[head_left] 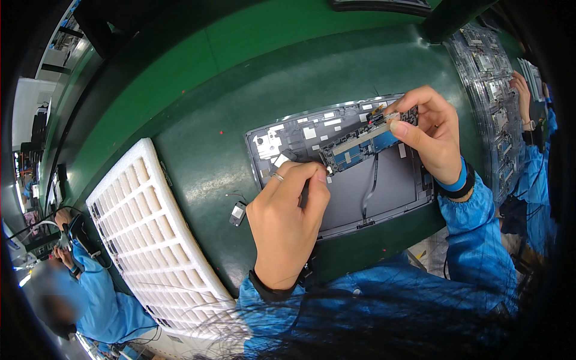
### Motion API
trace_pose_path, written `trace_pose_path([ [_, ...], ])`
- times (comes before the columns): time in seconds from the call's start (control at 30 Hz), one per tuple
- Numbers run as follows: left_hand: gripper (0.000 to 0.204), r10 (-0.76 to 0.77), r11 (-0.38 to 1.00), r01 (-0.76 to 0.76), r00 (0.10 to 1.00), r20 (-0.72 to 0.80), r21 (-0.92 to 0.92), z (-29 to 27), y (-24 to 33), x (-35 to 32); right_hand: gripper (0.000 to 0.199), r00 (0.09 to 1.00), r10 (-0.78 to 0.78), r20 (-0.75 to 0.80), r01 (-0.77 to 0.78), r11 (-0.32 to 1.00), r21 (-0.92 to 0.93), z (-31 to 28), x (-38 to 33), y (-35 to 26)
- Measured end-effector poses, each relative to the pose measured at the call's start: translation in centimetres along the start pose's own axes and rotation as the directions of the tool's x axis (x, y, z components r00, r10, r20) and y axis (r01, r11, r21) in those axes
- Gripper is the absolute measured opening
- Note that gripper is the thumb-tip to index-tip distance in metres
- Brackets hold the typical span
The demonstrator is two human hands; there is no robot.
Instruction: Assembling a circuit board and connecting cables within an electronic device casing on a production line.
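Between both hands I hold a long, narrow circuit board (363, 148) with blue areas and small dark parts, tilted up to the right. My left hand (289, 207), with a ring on one finger, pinches its left end between thumb and fingertips. At the right end, my right hand (433, 133) grips it with thumb and fingers. Beneath the board lies a grey tablet-like housing (390, 192) with white pads along its far side. A dark flat cable (370, 191) runs from near the board down to the housing's near edge.
Left of the housing lies a small black part with a white label and thin wires (238, 213). A white foam tray with many slots (150, 225) stands farther left. Clear plastic trays with boards (486, 90) are at the right. Co-workers' hands (521, 90) show at both sides.
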State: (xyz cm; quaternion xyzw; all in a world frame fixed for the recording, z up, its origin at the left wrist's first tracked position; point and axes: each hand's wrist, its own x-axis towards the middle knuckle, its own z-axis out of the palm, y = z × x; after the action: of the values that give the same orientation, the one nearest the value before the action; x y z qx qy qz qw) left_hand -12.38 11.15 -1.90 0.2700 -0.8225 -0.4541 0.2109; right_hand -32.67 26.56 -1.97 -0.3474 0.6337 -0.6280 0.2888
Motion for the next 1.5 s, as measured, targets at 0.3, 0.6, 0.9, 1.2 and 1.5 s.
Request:
trace_pose_path([
  [0.3, 0.008, -0.049, 0.998, 0.052, 0.997, 0.06, -0.035, -0.74, 0.83, 0.2, 0.025, 1.0, 0.019, -0.014, -0.018, 0.998, 0.065, 0.49, 0.33, -0.18],
  [0.6, 0.009, -0.014, 1.0, 0.013, 0.999, 0.031, 0.027, -0.62, 0.65, 0.32, 0.025, 1.0, 0.002, -0.028, 0.0, 0.998, 0.065, 0.42, 0.36, 0.01],
  [0.9, 0.009, -0.051, 0.999, 0.051, 0.999, 0.007, 0.001, -0.47, 0.61, 0.14, 0.023, 0.999, 0.027, -0.019, -0.028, 0.996, -0.084, 0.01, -0.05, -0.2],
  [1.2, 0.008, -0.075, 0.994, 0.076, 0.997, 0.014, -0.079, -0.26, 0.39, 0.1, 0.022, 0.999, 0.026, 0.019, -0.027, 0.997, 0.075, 0.42, 0.3, -0.02],
  [1.5, 0.004, -0.08, 0.994, 0.072, 0.992, 0.095, 0.083, -0.5, 0.47, 0.16, 0.021, 0.998, 0.037, 0.054, -0.04, 0.998, 0.05, 0.37, 0.32, 0.11],
])
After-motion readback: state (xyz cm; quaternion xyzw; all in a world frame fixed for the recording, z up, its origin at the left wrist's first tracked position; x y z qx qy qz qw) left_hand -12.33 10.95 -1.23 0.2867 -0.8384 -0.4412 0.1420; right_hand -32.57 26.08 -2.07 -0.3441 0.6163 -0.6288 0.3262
